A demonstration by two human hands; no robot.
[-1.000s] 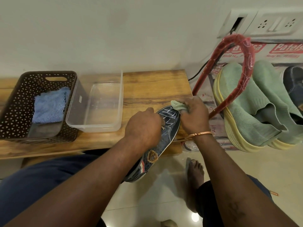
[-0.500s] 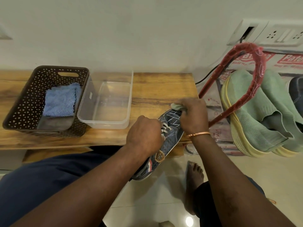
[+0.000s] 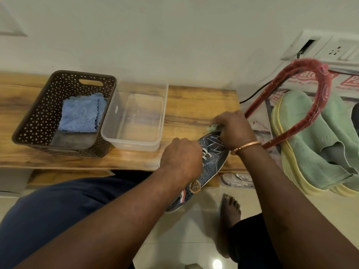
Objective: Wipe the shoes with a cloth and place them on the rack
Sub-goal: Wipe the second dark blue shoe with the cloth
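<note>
The blue shoe point(image 3: 210, 164) is still gripped beside its laces by the left hand point(image 3: 181, 158). The green cloth point(image 3: 213, 127), clamped in the right hand point(image 3: 233, 131), is now pushed further over the toe.

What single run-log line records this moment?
step: wiping | left hand: grips blue shoe | right hand: presses green cloth on toe | rack: green shoes
</note>
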